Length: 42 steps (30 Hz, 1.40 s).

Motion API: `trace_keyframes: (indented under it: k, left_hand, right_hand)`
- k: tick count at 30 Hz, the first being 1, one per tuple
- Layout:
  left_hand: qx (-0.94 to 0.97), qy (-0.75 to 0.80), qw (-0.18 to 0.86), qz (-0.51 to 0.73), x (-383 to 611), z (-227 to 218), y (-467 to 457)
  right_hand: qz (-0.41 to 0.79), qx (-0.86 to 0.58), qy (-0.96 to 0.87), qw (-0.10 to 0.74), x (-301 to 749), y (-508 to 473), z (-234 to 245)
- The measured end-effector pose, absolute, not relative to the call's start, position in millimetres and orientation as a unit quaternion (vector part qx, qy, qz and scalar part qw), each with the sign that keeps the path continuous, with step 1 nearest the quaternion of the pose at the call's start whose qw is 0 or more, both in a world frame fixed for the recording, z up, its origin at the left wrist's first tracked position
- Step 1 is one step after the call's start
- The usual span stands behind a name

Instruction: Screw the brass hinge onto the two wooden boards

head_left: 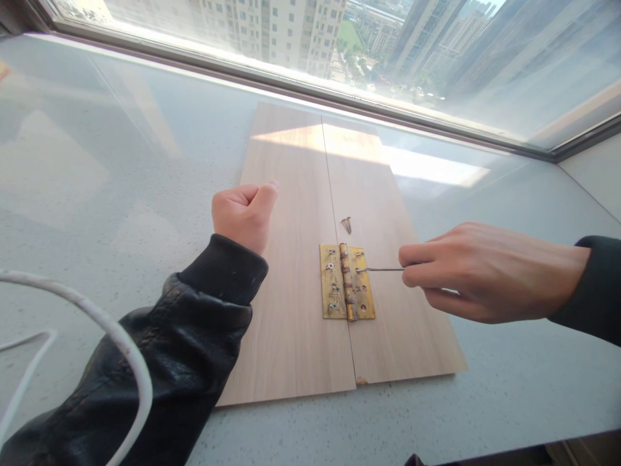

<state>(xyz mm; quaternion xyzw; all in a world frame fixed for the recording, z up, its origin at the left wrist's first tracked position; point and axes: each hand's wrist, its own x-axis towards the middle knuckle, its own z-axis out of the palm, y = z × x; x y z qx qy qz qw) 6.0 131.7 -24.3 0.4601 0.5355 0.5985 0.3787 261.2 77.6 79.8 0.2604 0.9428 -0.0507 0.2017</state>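
A brass butt hinge lies across the seam between two pale wooden boards, its left board and right board side by side. Several screws sit in its holes; the lower right hole looks bare. My right hand is closed around a screwdriver, whose handle is mostly hidden by my fingers. Its thin shaft points left, the tip meeting a screw in the right leaf. Over the left board, my left hand is closed in a fist, whose inside is hidden. Loose screws lie just above the hinge.
The boards lie on a speckled pale counter. Behind them runs a window frame, with sunlight falling on the boards' far end. A white cable loops at the lower left, in front of my left sleeve.
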Motion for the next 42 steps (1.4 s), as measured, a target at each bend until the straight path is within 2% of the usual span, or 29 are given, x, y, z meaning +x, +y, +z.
trace_keyframes:
  k: [15, 20, 26, 32, 38, 42]
  left_hand:
    - [0.462, 0.534, 0.374, 0.602, 6.0, -24.9, 132.0]
    - [0.464, 0.528, 0.373, 0.606, 5.9, -26.1, 132.7]
    - [0.465, 0.525, 0.376, 0.606, 6.4, -25.0, 132.5]
    - [0.448, 0.528, 0.381, 0.613, 9.5, -21.8, 129.9]
    - [0.451, 0.524, 0.380, 0.614, 9.7, -21.5, 130.2]
    - [0.459, 0.528, 0.383, 0.604, 8.2, -22.0, 130.8]
  right_hand:
    - [0.073, 0.133, 0.955, 0.255, 247.0, 80.3, 84.4]
    - [0.062, 0.185, 0.939, 0.282, 237.4, 79.5, 84.2]
    - [0.021, 0.264, 0.926, 0.269, 231.5, 80.8, 80.0]
    - [-0.086, 0.362, 0.905, 0.204, 235.0, 82.3, 74.3]
    - [-0.184, 0.507, 0.823, 0.180, 230.1, 75.1, 73.2]
    - [-0.219, 0.612, 0.727, 0.219, 220.3, 79.0, 75.4]
